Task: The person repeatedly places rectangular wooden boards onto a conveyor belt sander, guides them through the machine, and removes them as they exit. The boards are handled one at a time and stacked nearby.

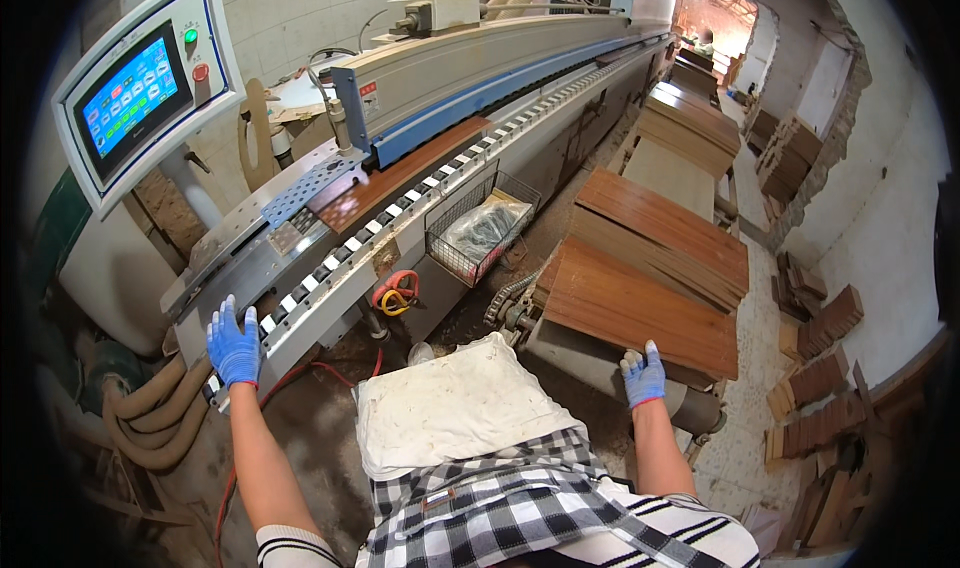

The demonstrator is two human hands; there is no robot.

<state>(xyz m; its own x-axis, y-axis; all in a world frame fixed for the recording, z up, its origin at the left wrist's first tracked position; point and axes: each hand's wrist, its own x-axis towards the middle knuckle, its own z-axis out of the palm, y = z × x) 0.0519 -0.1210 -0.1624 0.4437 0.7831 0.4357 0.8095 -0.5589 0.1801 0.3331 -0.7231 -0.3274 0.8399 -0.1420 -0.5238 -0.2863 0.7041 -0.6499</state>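
My left hand (235, 346), in a blue glove, rests with fingers stretched at the near end of the roller rail (318, 276) on a long edge-banding machine (480, 73). Nothing is in its grasp. On the right, my right hand (643, 376), gloved alike, touches the near edge of a reddish-brown wooden board (640, 303) with its fingers apart. That board tops a stack, whose lower boards are partly hidden. Another brown board (400, 175) lies in the machine, along the rollers and under the blue-edged beam.
A control screen (130, 98) stands at the left. A wire basket (480, 230) and yellow-handled scissors (398, 294) hang on the machine's side. More board stacks (665, 223) line the roller conveyor. Hoses (160, 423) coil at lower left; wood pieces (825, 318) lie along the right wall.
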